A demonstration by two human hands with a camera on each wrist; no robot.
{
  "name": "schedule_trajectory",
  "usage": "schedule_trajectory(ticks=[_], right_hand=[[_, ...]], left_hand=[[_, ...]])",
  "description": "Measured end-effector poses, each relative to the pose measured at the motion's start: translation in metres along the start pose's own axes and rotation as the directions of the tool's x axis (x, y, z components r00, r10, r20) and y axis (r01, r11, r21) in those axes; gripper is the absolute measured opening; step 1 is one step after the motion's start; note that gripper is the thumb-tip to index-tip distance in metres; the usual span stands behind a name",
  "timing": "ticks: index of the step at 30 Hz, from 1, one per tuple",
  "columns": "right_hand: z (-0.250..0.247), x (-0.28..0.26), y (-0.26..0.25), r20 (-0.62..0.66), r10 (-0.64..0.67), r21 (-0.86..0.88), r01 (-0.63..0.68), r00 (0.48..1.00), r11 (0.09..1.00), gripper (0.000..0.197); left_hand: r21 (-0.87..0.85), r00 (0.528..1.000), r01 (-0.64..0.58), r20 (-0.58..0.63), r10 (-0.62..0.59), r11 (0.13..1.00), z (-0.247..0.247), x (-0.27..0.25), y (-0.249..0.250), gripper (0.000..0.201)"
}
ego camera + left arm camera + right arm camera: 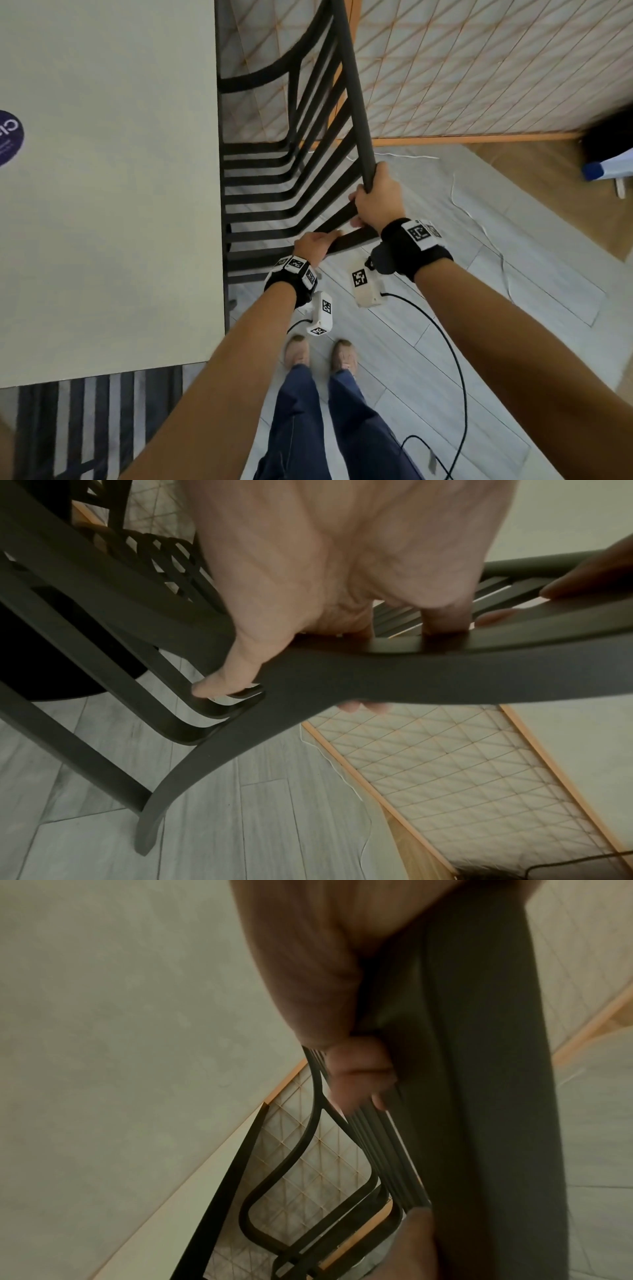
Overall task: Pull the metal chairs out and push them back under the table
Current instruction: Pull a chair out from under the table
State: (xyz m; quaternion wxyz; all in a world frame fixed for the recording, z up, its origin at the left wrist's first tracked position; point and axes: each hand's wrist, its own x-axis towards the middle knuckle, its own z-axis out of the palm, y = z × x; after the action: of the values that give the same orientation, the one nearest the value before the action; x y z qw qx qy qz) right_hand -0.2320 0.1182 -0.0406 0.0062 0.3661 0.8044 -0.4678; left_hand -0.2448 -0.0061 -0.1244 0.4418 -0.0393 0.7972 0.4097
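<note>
Beside table [102, 205], both hands clamp chair [274, 192]; left wrist view alone shows its leg [164, 804].

The metal chair [291, 178] stands just right of the table [109, 188], its seat partly under the table's edge. A lattice screen [479, 68] stands behind the chair. The person's shoes [320, 354] are on the floor before it, and a second chair [96, 425] sits at the table's near edge.

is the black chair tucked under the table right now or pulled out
Partly in. The chair's seat slats run under the table edge, but much of the seat shows. Both hands, left and right, grip its back.
</note>
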Motion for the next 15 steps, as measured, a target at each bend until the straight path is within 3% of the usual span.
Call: schedule_trajectory(ticks=[5,9,15], right_hand=[[-0.004,-0.004,0.005,0.029,0.053,0.069,-0.055,0.998,0.996,0.018],[-0.007,-0.021,0.019,0.03,0.087,0.122,-0.09,0.996,0.988,0.02],[-0.01,-0.01,0.014,0.008,0.062,0.093,-0.062,0.998,0.994,0.018]], left_hand=[[-0.003,1.0,-0.017,-0.014,0.017,1.0,0.006,-0.004,-0.003,0.034],[-0.012,0.997,-0.029,0.068,0.03,0.999,0.014,-0.016,-0.013,0.031],[-0.027,0.999,-0.048,0.024,0.049,0.998,0.014,-0.009,-0.009,0.03]])
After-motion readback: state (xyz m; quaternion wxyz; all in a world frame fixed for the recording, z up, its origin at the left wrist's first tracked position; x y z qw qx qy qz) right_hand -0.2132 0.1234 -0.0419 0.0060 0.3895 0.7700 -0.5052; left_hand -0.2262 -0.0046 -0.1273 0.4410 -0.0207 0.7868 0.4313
